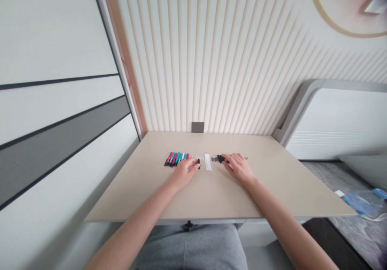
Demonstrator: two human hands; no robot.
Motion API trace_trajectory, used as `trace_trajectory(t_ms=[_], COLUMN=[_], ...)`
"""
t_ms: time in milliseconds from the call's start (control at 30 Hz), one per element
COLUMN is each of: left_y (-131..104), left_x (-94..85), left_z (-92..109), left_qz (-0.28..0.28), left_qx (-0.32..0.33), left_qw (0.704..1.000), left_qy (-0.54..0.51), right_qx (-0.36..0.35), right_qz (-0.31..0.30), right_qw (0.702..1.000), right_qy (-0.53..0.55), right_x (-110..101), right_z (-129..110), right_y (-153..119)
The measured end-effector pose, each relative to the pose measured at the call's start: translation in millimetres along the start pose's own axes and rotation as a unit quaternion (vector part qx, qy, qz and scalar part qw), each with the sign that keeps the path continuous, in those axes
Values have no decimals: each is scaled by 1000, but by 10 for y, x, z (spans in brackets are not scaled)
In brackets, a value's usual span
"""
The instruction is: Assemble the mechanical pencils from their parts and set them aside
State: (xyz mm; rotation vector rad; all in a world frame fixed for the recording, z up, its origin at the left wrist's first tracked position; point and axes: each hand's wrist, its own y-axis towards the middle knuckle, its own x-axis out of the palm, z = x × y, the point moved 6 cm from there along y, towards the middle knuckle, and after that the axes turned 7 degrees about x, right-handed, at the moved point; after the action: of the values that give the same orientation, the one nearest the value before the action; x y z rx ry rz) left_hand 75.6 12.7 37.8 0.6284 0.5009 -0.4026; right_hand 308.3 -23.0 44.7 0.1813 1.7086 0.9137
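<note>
My left hand (185, 170) pinches a small black cylindrical piece (198, 163) upright between thumb and fingertips, just above the table. Beside it lies a row of pen-like tubes (173, 159) in pink, teal and white with dark ends, partly covered by my hand. Tiny clear parts (198, 157) sit behind my left fingertips. Between my hands is a bundle of thin white sticks (207, 162). My right hand (238, 166) has its thumb and fingers closed around one of several short black cylinders (219, 158). Small grey parts (214, 159) lie to their left.
The beige table (208, 199) stands against a ribbed wall with a dark socket (197, 127). A small dark item (246, 158) lies beyond my right hand. A white panelled cabinet (60, 132) is at left. To the right is a bed with a blue-and-clear package (359, 202).
</note>
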Motion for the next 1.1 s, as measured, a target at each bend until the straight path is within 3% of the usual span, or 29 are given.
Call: trace_trajectory(t_ms=[133, 300, 733, 867, 933, 1033, 1100], left_y=[-5, -32, -56, -53, -55, -58, -65], left_x=[32, 103, 162, 88, 19, -110, -158], left_z=[55, 64, 147, 217, 239, 229, 211], left_qz=[-4, -31, -85, -68, -59, -42, -55], left_qx=[-17, -13, 25, 103, 148, 180, 191], left_qw=[997, 994, 994, 990, 975, 952, 941], left_qy=[-75, -103, -64, 68, 158, 243, 275], right_qx=[-143, -168, -116, -106, -53, 88, 141], right_qz=[-44, -39, -63, -51, -21, 29, 24], right_qw=[987, 982, 986, 989, 995, 994, 989], right_qy=[51, 75, 101, 93, 80, 51, 34], right_x=[172, 196, 159, 140, 94, 16, 20], right_z=[-646, -885, -863, -773, -610, -255, -91], right_y=[105, 164, 181, 161, 159, 130, 96])
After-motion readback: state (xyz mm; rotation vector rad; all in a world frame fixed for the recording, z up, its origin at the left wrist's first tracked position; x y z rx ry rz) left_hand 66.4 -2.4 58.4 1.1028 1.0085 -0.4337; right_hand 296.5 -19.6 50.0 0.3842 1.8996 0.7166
